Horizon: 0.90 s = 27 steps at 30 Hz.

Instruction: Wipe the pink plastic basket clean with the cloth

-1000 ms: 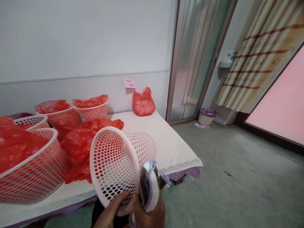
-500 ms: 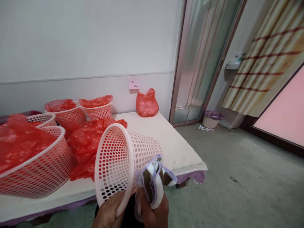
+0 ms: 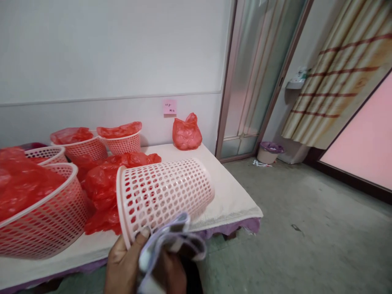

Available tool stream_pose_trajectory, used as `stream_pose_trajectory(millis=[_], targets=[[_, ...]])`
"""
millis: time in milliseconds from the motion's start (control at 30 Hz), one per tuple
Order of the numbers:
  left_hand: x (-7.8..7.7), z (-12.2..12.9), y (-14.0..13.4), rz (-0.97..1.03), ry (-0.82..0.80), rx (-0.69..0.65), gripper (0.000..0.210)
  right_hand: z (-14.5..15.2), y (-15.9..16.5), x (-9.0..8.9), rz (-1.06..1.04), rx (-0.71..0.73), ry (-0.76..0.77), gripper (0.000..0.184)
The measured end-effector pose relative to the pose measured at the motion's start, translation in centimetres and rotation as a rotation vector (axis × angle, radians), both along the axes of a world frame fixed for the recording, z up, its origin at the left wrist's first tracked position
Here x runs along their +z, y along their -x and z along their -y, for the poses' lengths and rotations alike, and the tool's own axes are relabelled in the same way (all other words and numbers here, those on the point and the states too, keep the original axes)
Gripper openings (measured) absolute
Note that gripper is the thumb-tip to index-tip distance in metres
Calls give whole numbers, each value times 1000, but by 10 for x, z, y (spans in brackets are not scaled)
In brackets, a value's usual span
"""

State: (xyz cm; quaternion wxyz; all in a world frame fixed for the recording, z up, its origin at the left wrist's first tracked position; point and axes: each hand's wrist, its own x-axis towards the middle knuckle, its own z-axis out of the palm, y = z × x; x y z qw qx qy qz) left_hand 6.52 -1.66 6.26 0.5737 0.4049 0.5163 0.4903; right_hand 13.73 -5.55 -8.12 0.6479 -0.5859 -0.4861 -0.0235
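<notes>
A pink perforated plastic basket (image 3: 171, 188) lies tipped on its side in front of me, its mouth toward the left and its base toward the right. My left hand (image 3: 124, 259) grips the rim at the lower left, thumb on the outer wall. In my right hand (image 3: 173, 271) is a bunched cloth (image 3: 167, 241), white and brown with a purple edge, close to the basket's near side. Motion blurs the cloth, and it covers part of the right hand's fingers.
A low bed (image 3: 235, 200) with a white cover carries several pink baskets (image 3: 61, 228) lined with red bags, loose red bags (image 3: 104, 183) and a tied red bag (image 3: 186, 132). A pink note (image 3: 170, 107) is on the wall. A small bin (image 3: 269, 153) stands by the glass door (image 3: 248, 81).
The basket has turned so its mouth faces further left and its side faces me. My right hand and the cloth have moved down and left, nearer my left hand.
</notes>
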Motion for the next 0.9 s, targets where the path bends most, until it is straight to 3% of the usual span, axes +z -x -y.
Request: stream_pose_trajectory(millis=[100, 200, 400, 467, 633, 733, 900], targets=[[20, -2, -7, 141, 80, 57, 56, 0, 10, -3, 76, -5, -37, 50], [28, -2, -4, 272, 58, 93, 62, 1, -10, 4, 27, -37, -59, 56], [27, -5, 22, 310, 165, 189, 52, -7, -69, 17, -632, -103, 48, 44], [31, -4, 28, 337, 213, 223, 52, -11, -75, 21, -859, -36, 82, 40], [42, 0, 25, 411, 249, 288, 55, -14, -54, 27, -1291, 338, 120, 44], [39, 1, 25, 384, 202, 300, 60, -12, -40, 27, -1353, 436, 111, 51], [29, 0, 33, 370, 210, 208, 71, -10, -42, 30, -1341, 475, 128, 52]])
